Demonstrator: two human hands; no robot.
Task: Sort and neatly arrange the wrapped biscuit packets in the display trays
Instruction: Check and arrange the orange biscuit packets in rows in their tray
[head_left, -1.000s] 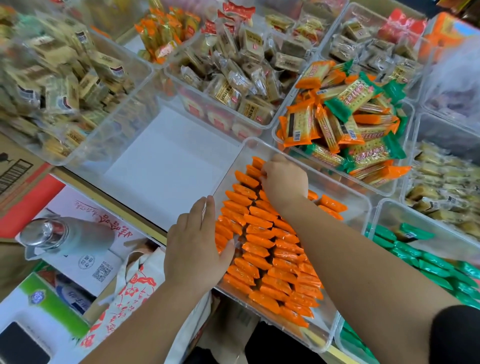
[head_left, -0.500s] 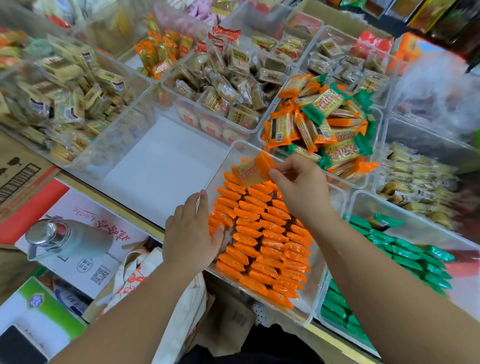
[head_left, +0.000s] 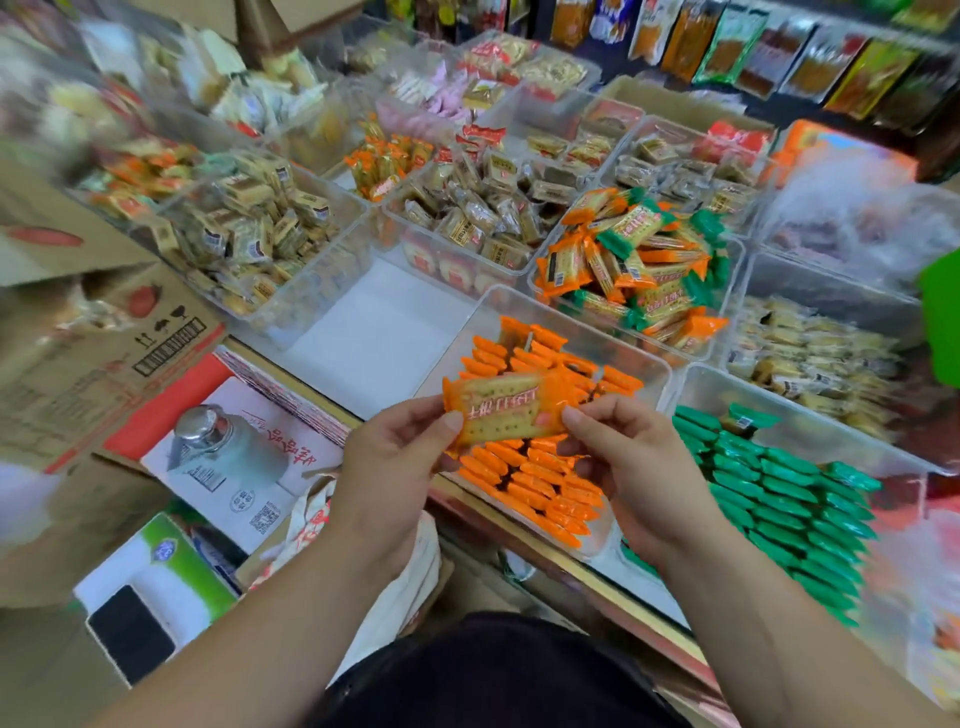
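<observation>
An orange biscuit packet (head_left: 506, 413) is pinched at its ends by the left hand (head_left: 387, 467) and right hand (head_left: 631, 467), long axis left-right, above the orange-packet tray (head_left: 644, 358) at frame centre.

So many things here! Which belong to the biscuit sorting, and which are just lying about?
Part of the job:
orange packet, held by left hand and right hand
tray of orange packets
tray of green packets
mixed tray

Just lying about:
flask
phone
cardboard box
</observation>
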